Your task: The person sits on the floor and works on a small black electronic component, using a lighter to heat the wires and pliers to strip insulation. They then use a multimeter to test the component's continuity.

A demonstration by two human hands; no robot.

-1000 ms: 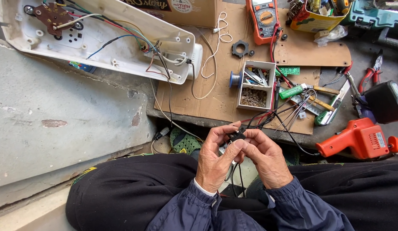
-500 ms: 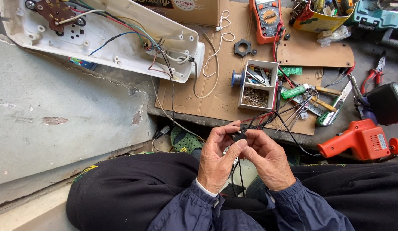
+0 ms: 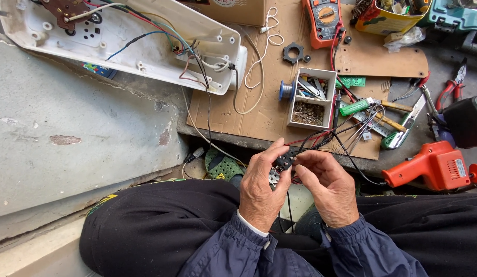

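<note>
Both hands meet above my lap on a small black electrical part [image 3: 284, 160] with black and red wires [image 3: 335, 137] running off to the right. My left hand [image 3: 262, 191] pinches the part from the left, fingers curled round it. My right hand [image 3: 326, 188] grips it from the right with thumb and fingertips. A bit of metal shows under the part, mostly hidden by my fingers.
An opened white plastic housing [image 3: 146, 46] with coloured wires lies at the upper left. On the cardboard sheet [image 3: 259, 110] stand a small white parts box [image 3: 311, 97], an orange multimeter [image 3: 325, 20] and screwdrivers [image 3: 374, 107]. An orange power tool [image 3: 435, 166] lies right, pliers [image 3: 451, 87] beyond.
Both hands stay together on the black part with only small finger shifts. The view has drifted slightly.
</note>
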